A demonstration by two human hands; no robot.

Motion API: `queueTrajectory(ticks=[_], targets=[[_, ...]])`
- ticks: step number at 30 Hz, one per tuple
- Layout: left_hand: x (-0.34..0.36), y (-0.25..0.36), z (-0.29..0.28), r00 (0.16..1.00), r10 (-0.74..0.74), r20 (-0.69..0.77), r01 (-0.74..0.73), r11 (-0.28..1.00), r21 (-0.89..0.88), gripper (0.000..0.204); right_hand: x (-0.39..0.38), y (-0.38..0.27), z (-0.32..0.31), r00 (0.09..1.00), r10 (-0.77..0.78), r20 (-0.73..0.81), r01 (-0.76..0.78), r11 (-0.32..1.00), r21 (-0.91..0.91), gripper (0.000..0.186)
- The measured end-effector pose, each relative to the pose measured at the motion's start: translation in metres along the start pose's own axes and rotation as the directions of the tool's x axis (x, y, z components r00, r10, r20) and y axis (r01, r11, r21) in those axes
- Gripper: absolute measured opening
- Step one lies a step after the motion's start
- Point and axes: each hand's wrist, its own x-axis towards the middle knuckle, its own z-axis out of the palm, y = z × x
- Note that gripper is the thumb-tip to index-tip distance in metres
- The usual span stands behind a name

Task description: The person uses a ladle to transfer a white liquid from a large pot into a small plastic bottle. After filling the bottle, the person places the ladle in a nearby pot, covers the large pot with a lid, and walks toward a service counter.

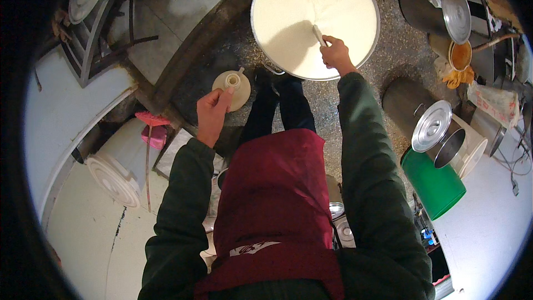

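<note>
A wide metal pot [261, 50] full of a creamy white, fine-textured mass stands in front of me. Over it, my right hand [336, 55] grips the pale handle of a utensil [318, 35]. Its thin far end meets the creamy surface, so I cannot tell what kind of utensil it is. To the left of the pot, the fingers of my left hand [212, 112] close on the neck of a round cream-coloured jug [240, 99]. The jug's mouth is uncovered and faces up. What is inside the jug is too dark to make out.
At the right stand tall metal pots with lids [433, 126], a green bucket [436, 183] and a small container of orange-brown stuff [460, 55]. Left are a curved ledge [194, 44], a metal stand [91, 44], a white lidded barrel [115, 178] and a long-handled pink tool [149, 150].
</note>
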Motion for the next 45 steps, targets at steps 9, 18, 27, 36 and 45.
queueTrajectory(ticks=[9,18,27,36,45], targets=[[0.014,0.013,0.005,0.999,0.043,0.003,-0.043,0.989,0.141,0.05,-0.067,0.034,0.022,1.0,-0.02,0.009,0.019,0.999,0.041,0.06],[0.041,0.047,0.024,0.993,0.103,0.056,-0.114,0.957,0.268,0.052,-0.147,0.088,0.05,0.969,-0.217,-0.123,0.214,0.976,-0.036,0.064],[0.078,0.087,0.074,0.951,0.229,0.207,-0.308,0.724,0.617,0.05,-0.241,0.115,0.054,0.995,-0.095,-0.039,0.102,0.888,0.448,0.062],[0.119,0.103,0.162,0.924,0.066,0.376,-0.381,0.091,0.92,0.043,-0.316,0.126,0.058,0.991,-0.085,-0.103,0.122,0.886,0.448,0.062],[0.164,0.109,0.213,0.84,0.017,0.542,-0.511,-0.31,0.802,0.02,-0.341,0.127,0.052,0.934,-0.238,-0.268,0.319,0.891,0.322,0.067]])
